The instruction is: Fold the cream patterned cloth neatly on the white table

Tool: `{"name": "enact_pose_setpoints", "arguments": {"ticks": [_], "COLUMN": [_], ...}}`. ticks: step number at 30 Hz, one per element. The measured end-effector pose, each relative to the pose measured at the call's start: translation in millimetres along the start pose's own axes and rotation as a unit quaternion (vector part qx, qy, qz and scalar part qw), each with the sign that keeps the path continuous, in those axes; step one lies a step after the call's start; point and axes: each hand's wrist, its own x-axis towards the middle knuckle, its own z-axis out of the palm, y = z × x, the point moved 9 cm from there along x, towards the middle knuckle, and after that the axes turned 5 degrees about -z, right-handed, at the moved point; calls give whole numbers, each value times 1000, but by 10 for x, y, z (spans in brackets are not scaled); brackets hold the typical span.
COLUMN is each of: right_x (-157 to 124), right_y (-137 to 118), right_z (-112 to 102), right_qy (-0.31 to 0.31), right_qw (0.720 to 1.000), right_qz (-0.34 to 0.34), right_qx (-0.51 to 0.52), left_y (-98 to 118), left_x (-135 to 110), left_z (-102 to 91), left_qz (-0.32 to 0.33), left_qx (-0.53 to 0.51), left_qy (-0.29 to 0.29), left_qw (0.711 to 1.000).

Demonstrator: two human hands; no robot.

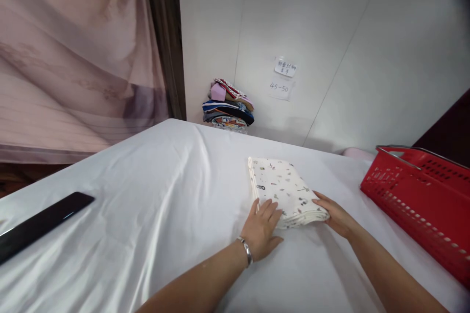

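Note:
A folded white cloth with small printed figures (282,188) lies on the white-covered table (154,190). My left hand (261,230) rests flat with fingers spread, its fingertips on the cloth's near left corner; a silver bracelet sits on that wrist. My right hand (336,215) lies at the cloth's near right edge, fingers stretched along it and touching the fold. Neither hand grips anything.
A red plastic basket (422,195) stands at the table's right edge. A stack of folded colourful clothes (228,106) sits against the far wall under two paper labels (283,77). A long black flat object (40,225) lies at the left. A pink curtain (73,49) hangs at the left.

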Motion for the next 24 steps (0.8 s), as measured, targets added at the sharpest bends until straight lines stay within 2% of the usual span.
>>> {"name": "enact_pose_setpoints", "arguments": {"ticks": [4, 7, 12, 15, 18, 20, 22, 24], "right_x": [-89, -140, -266, -386, -457, -422, -357, -329], "right_y": [-94, -222, -384, -381, -291, -179, -125, -194], "right_z": [42, 117, 299, 425, 461, 317, 57, -96], "right_qy": [15, 16, 7, -21, -63, -36, 54, 133], "right_qw": [999, 997, 995, 993, 988, 990, 977, 918], "right_qz": [11, -2, -33, -45, -80, -122, -196, -292], "right_qx": [51, 77, 90, 105, 117, 63, -68, -232], "left_y": [185, 343, 400, 339, 299, 294, 315, 380], "left_x": [141, 333, 534, 546, 546, 557, 573, 591], "left_z": [161, 169, 16, -65, -242, -422, -627, -828], "left_qz": [-17, -39, -82, -89, -77, -71, -71, -70], "left_qx": [45, 35, 3, -8, -14, -15, -14, -20], "left_qy": [-24, -6, 61, 58, 60, 68, 74, 70], "left_qw": [999, 999, 995, 994, 995, 995, 995, 995]}}
